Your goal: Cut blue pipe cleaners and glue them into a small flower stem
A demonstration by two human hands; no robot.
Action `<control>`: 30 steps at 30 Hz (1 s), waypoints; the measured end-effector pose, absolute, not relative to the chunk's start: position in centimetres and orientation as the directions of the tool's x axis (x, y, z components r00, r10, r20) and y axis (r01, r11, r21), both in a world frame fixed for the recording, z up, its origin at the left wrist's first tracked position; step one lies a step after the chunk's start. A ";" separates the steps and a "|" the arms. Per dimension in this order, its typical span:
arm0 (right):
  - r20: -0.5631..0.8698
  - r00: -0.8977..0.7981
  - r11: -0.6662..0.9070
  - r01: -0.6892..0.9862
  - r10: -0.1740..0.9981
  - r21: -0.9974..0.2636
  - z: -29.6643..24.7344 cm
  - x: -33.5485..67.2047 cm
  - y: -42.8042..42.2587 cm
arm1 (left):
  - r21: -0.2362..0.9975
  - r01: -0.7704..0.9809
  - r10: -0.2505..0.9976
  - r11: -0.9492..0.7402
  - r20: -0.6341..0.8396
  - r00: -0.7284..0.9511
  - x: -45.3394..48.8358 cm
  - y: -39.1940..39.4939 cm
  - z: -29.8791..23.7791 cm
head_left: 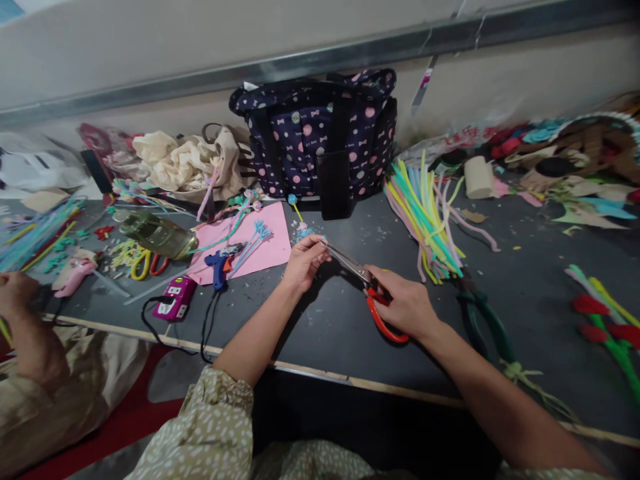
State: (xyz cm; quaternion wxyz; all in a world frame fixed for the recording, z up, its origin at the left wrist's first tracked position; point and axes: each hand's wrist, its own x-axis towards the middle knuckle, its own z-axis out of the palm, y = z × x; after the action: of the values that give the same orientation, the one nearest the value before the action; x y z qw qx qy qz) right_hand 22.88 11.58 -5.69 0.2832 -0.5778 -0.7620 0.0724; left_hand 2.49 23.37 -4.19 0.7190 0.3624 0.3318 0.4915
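Right hand wrapped round red-handled scissors in front of the navy patterned bag, left hand curled at the scissor tips, honestly can't make out if it's gripping anything, pipe cleaners bunched to the bag's right

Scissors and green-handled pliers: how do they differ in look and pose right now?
The scissors have red handles; the pliers have dark green ones. The scissors' blades are long and slim; the pliers' head is short. The scissors are held in the right-hand grip; the pliers lie on the table. Both are two-handled tools.
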 end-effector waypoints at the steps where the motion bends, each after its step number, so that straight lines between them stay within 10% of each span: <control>1: 0.350 -0.171 0.321 0.842 0.921 -0.434 -5.7 22.9 11.6 | 0.850 -0.461 0.946 0.255 -0.121 0.302 2.5 23.4 -4.2; 30: 0.380 -0.182 0.325 0.876 0.907 -0.356 -6.0 23.1 11.7 | 0.918 -0.364 0.966 0.160 -0.069 0.250 2.2 23.6 -4.5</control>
State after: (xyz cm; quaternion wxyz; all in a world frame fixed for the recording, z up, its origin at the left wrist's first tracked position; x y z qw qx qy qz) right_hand 23.07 11.68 -6.03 0.2689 -0.5802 -0.7683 0.0288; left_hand 2.18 23.59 -4.48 0.6712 0.4179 0.3600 0.4953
